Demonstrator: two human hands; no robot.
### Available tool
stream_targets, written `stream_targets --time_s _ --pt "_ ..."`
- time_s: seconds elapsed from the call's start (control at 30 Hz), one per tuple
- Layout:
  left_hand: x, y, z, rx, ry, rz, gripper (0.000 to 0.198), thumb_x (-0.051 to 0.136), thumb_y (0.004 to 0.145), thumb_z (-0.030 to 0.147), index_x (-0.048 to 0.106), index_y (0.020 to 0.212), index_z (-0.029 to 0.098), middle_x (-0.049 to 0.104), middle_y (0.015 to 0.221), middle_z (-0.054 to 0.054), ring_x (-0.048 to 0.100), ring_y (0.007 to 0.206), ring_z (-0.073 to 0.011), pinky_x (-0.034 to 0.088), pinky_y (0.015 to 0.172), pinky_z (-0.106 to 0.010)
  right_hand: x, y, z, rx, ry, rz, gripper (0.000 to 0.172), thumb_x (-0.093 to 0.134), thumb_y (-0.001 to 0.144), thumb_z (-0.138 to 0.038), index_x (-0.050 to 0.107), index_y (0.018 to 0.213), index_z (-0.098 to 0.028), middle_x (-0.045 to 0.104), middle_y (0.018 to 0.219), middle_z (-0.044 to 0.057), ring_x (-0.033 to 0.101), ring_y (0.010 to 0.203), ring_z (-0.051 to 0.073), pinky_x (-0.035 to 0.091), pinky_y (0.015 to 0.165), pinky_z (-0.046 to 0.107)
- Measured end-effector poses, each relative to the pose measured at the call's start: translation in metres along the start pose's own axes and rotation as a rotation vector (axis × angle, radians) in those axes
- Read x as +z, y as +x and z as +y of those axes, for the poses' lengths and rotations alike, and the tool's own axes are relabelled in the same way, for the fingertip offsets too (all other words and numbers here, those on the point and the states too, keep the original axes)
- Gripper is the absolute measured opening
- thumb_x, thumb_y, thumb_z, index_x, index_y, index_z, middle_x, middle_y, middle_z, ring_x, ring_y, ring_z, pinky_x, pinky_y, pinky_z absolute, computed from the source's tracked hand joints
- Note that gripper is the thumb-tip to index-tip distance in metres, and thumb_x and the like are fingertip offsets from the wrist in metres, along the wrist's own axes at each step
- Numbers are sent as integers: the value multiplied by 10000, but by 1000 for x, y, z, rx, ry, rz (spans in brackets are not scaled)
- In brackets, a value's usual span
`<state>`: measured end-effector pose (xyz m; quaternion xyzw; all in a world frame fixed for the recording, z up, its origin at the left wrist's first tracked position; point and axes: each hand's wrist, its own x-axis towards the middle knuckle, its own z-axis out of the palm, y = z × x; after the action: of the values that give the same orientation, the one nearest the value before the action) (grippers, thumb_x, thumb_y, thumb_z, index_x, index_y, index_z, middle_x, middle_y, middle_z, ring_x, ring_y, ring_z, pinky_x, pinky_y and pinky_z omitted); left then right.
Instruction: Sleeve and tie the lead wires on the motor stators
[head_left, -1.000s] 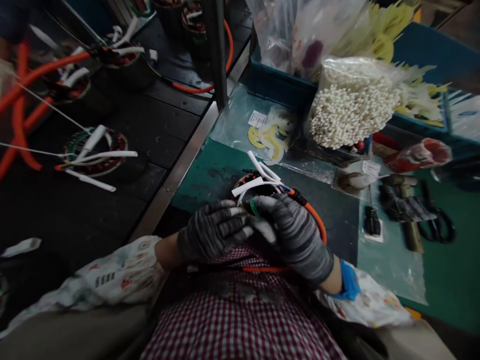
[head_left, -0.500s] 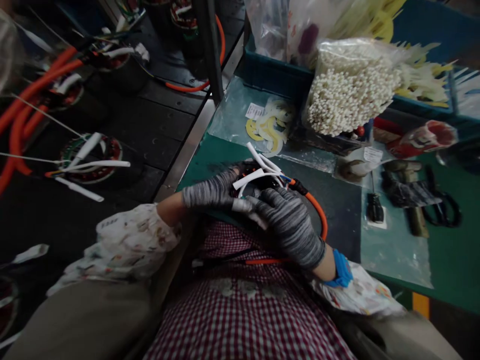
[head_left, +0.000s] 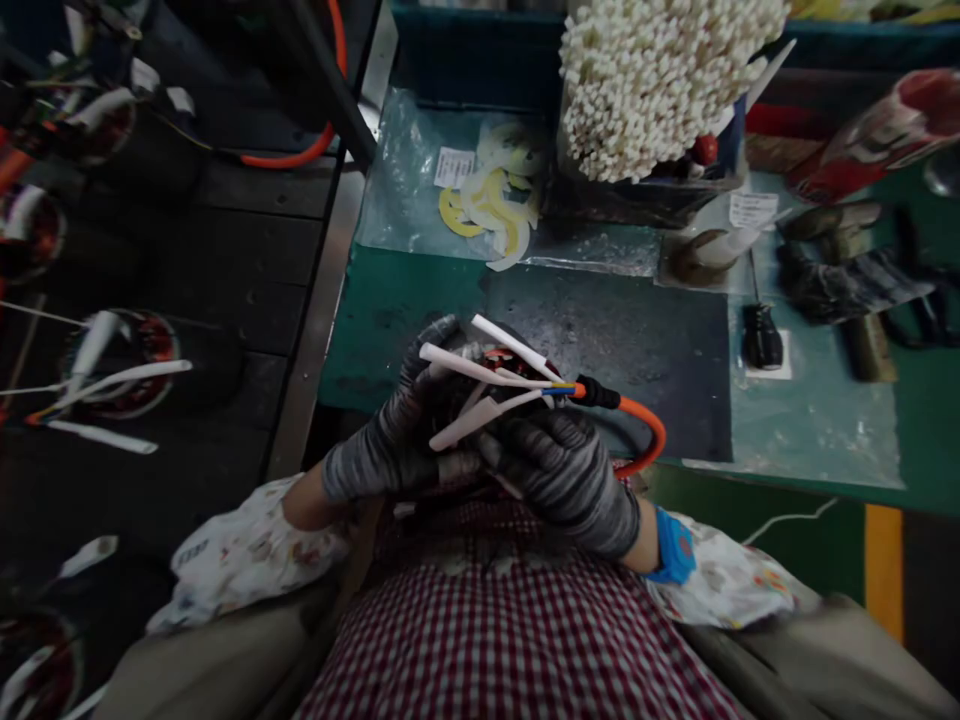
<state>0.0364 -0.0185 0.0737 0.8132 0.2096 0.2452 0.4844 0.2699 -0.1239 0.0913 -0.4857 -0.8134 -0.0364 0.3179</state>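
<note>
A motor stator [head_left: 498, 356] with reddish windings sits between my hands at the table's front edge, mostly hidden by fingers and leads. My left hand [head_left: 397, 430], in a grey striped glove, wraps round its left side. On the near right side my right hand [head_left: 566, 470], gloved alike, is closed against it. White-sleeved leads [head_left: 472, 368] fan out over the stator's top toward the left. They join coloured wires and an orange cable [head_left: 649, 425] that curves down past my right hand. What my fingertips press on is hidden.
A dark mat [head_left: 622, 320] covers part of the green table. Beyond it are a plastic bag of yellow strips [head_left: 487, 205] and a bundle of white sticks [head_left: 660, 90]. A screwdriver [head_left: 763, 335] and a hammer [head_left: 862, 290] lie right. More stators [head_left: 150, 360] stand left.
The stator is tilted differently, and its white leads now spread across the top toward the left. My left fingers have come up round its far left side. The camera view has shifted too.
</note>
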Motion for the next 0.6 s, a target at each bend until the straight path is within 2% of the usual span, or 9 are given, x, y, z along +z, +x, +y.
stream_targets --time_s 0.07,0.17,0.3,0.43,0.53,0.6 --pt "0 1 2 2 11 1 1050 876 1012 487 203 1818 515 197 1931 -31 211 1783 -458 420 1379 -736 1 -3 4 -43 11 24 307 656 1064 -69 903 1085 -250 896 993 17 794 913 183 685 815 275" --pt "1 5 9 25 43 16 1048 882 1002 515 221 1815 509 207 1926 -43 147 1790 -488 416 1380 -756 0 -9 4 -9 -5 5 284 674 1064 -86 898 1078 -261 893 1011 30 790 924 193 675 801 290" --pt "1 9 18 14 132 1 987 827 1042 491 217 1817 485 220 1919 -76 251 1767 -489 492 1358 -718 -5 -11 -4 54 11 -94 348 632 1074 -80 891 1204 -274 893 1117 73 790 1026 237 687 849 358" --pt "0 12 24 27 201 -26 995 817 1040 521 215 1826 423 219 1919 -100 246 1772 -472 370 1426 -729 -5 -9 -15 126 20 -154 351 656 1078 -116 879 1277 -298 886 1197 79 789 1090 268 695 926 409" --pt "1 13 25 11 158 25 900 786 1064 531 282 1803 433 253 1906 -102 303 1753 -465 386 1407 -755 -1 -10 -20 161 50 -167 303 700 1068 -137 867 1297 -244 867 1267 121 783 1134 294 692 999 458" --pt "1 12 21 23 142 60 846 744 1094 527 281 1798 453 256 1903 -99 341 1738 -455 417 1392 -751 -2 -13 -18 178 73 -143 263 685 1075 -138 868 1256 -193 866 1236 141 784 1137 291 696 1024 448"
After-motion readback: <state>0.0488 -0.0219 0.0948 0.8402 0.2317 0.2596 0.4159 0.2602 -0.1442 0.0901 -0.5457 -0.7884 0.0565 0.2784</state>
